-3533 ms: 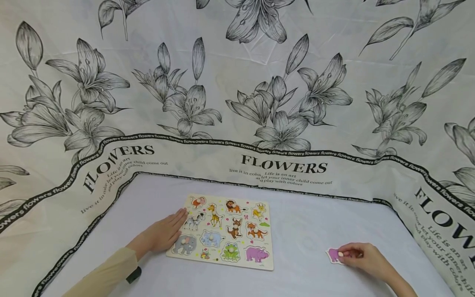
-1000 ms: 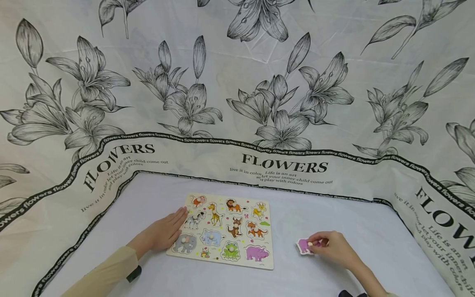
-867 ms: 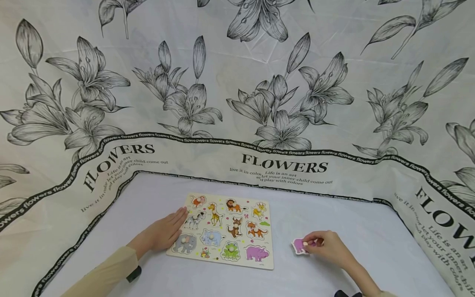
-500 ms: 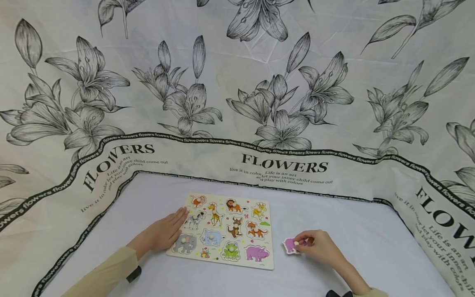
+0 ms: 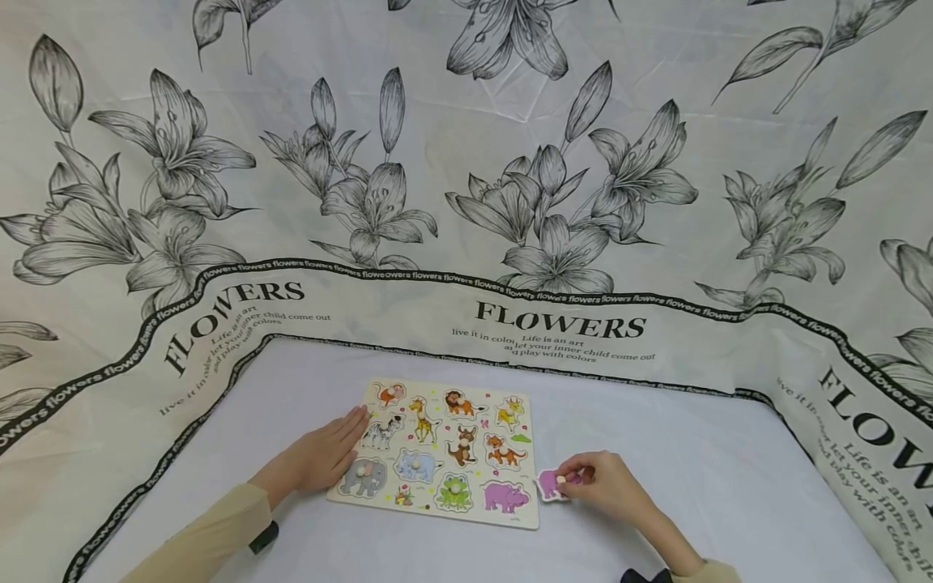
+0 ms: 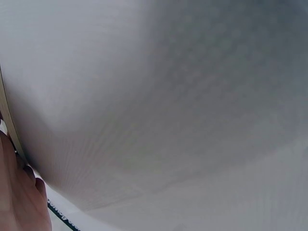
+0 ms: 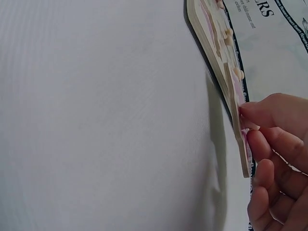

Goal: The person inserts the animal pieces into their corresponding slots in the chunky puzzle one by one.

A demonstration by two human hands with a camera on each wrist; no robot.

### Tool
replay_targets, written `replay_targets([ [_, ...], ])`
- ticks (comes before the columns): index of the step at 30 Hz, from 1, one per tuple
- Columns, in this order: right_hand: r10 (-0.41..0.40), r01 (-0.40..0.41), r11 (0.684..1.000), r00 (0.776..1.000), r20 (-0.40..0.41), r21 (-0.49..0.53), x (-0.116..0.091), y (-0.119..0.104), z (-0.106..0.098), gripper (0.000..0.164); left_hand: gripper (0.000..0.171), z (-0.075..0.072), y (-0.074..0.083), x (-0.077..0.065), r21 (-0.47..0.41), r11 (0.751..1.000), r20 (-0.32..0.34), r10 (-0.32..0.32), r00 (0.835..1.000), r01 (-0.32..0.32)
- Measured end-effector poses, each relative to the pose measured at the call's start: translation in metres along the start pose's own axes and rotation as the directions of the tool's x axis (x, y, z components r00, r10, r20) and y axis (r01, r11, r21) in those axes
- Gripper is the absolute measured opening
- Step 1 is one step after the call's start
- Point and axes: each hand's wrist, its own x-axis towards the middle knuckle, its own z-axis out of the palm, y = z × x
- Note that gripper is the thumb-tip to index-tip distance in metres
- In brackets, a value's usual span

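Observation:
My right hand (image 5: pixel 601 484) pinches the small knob of a purple hippo puzzle piece (image 5: pixel 548 485) between thumb and fingers. In the head view the piece is right at the lower right edge of a wooden animal puzzle board (image 5: pixel 477 478); the right wrist view has the piece (image 7: pixel 244 161) raised off the white cloth, its shadow below. A purple hippo picture (image 5: pixel 505 497) fills the board's near right corner. Along the board's left edge rests my left hand (image 5: pixel 324 457), fingers extended together. Only part of that hand (image 6: pixel 21 199) shows in the left wrist view.
Several knobbed animals sit in the board, among them a frog (image 5: pixel 453 491), an elephant (image 5: pixel 363 478) and a lion (image 5: pixel 461 402). White cloth (image 5: pixel 656 429) covers the table. A flower-printed curtain (image 5: pixel 408 316) stands behind and at both sides.
My right hand has carried the purple hippo piece leftward, from well right of the board to its right edge. The left hand and the board have stayed in place.

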Motion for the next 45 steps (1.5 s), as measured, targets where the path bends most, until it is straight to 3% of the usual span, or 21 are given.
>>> replay_targets([
  [16,-0.048,0.048,0.999,0.998,0.037,0.02,0.007,-0.012,0.019,0.013,0.058,0.007,-0.003,0.002,0.018,1.0,-0.012,-0.007,1.0,0.007],
  [27,-0.067,0.066,0.997,0.997,0.039,0.046,0.011,-0.022,0.026,0.012,0.057,0.002,-0.001,0.001,-0.004,1.0,0.002,0.009,1.0,-0.009],
  [37,-0.075,0.071,0.995,0.996,0.049,0.064,0.013,-0.028,0.033,0.013,0.057,0.003,-0.001,0.001,0.005,1.0,-0.024,0.0,1.0,0.001],
  [45,-0.088,0.085,0.995,0.994,0.059,0.055,0.015,-0.032,0.039,0.01,0.056,-0.002,0.002,0.0,-0.015,1.0,0.012,-0.014,1.0,0.014],
])
